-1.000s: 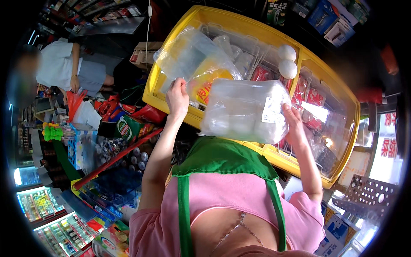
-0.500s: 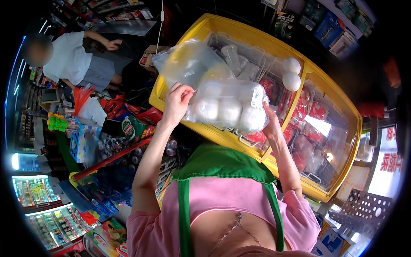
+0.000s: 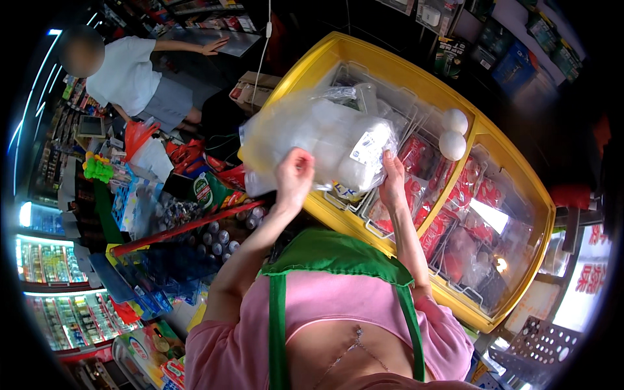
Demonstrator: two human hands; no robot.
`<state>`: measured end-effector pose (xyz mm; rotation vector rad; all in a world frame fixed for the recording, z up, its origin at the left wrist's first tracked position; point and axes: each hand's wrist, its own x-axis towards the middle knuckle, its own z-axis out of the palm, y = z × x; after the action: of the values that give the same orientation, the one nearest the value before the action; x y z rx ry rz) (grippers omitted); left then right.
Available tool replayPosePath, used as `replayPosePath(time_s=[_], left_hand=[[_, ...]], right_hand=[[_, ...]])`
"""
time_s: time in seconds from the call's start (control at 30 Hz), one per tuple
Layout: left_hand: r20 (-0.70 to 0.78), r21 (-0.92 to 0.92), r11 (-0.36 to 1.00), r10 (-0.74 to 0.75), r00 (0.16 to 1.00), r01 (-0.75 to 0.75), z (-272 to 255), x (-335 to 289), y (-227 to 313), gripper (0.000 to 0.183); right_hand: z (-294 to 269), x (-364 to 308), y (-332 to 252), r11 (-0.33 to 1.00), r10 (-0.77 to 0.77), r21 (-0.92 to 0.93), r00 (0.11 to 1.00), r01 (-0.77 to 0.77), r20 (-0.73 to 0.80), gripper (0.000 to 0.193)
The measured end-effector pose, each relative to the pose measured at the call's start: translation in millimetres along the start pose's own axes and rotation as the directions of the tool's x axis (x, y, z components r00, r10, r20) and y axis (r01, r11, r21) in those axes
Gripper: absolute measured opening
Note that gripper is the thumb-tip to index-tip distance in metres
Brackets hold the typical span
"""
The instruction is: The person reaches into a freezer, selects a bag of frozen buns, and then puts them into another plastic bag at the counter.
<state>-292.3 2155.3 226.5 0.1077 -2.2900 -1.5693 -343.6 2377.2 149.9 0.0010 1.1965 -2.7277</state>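
Both my hands hold up a clear plastic bag of white round items (image 3: 318, 140) over the near edge of a yellow chest freezer (image 3: 513, 175). My left hand (image 3: 294, 177) grips the bag's lower left side. My right hand (image 3: 392, 179) grips its lower right, beside a white label on the bag. The freezer's glass lid covers red packets and pale bags inside. Two white knobs (image 3: 453, 132) sit on the lid.
Another person in a white top (image 3: 127, 78) leans on a counter at the far left. A red-framed rack of bottles and packets (image 3: 182, 227) stands left of me. Lit drink coolers (image 3: 45, 260) line the left edge. A perforated crate (image 3: 539, 341) sits lower right.
The bag has been turned and shifted left, from a flat block in front of me to a bulging shape held higher over the freezer edge. The other person moved up the frame.
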Motion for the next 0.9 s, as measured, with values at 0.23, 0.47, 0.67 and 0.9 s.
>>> replayPosePath(time_s=[0.23, 0.47, 0.67, 0.9], left_hand=[[0.714, -0.073, 0.937, -0.189, 0.674, 0.341, -4, -44, 71, 0.023], [0.156, 0.523, 0.754, 0.372, 0.915, -0.396, -36, 71, 34, 0.043], [0.7, 0.587, 0.794, -0.398, 0.592, -0.16, 8, 110, 20, 0.036], [0.769, 0.116, 0.989, -0.145, 0.623, 0.087, 18, 102, 53, 0.019]], right_hand=[[-19, -12, -41, 0.973, 0.211, -0.132, 0.963, -0.19, 0.165, 0.037], [-9, -49, -37, 0.925, 0.333, -0.264, 0.918, -0.274, 0.213, 0.039], [23, -51, -33, 0.879, 0.426, -0.353, 0.859, -0.32, 0.283, 0.04], [59, -62, -28, 0.851, 0.342, -0.501, 0.893, -0.161, 0.294, 0.036]])
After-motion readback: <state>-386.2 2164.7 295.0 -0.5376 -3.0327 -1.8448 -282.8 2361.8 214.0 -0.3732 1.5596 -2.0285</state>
